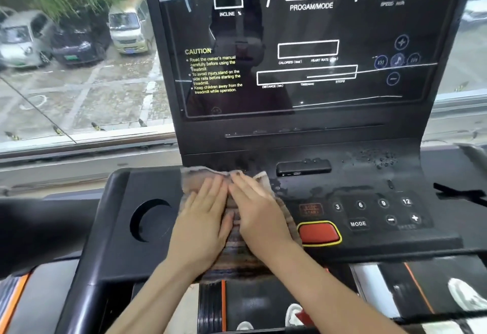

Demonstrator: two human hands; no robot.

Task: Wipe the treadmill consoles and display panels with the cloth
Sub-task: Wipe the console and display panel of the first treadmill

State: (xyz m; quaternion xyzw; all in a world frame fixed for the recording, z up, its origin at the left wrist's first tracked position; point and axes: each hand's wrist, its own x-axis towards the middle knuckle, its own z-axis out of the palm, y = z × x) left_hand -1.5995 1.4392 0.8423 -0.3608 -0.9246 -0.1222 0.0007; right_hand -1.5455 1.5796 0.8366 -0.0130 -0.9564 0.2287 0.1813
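A grubby brownish cloth [203, 179] lies spread on the left middle of the black treadmill console [369, 175]. My left hand [201, 220] presses flat on it with straight fingers. Beside it, my right hand [259, 212] also presses flat on the cloth, fingers pointing up and to the left. The two hands touch side by side. Above stands the glossy black display panel [303, 43] with white outlines and a yellow caution text. Wet smears and droplets [374, 158] mark the console to the right of the cloth.
A round cup holder [151, 220] sits left of the cloth. To the right are a red stop button [319, 232] and number keys [371, 204]. A small black slot piece [303, 168] lies behind. A window with parked cars [73, 43] is at the left. The belt [253, 304] runs below.
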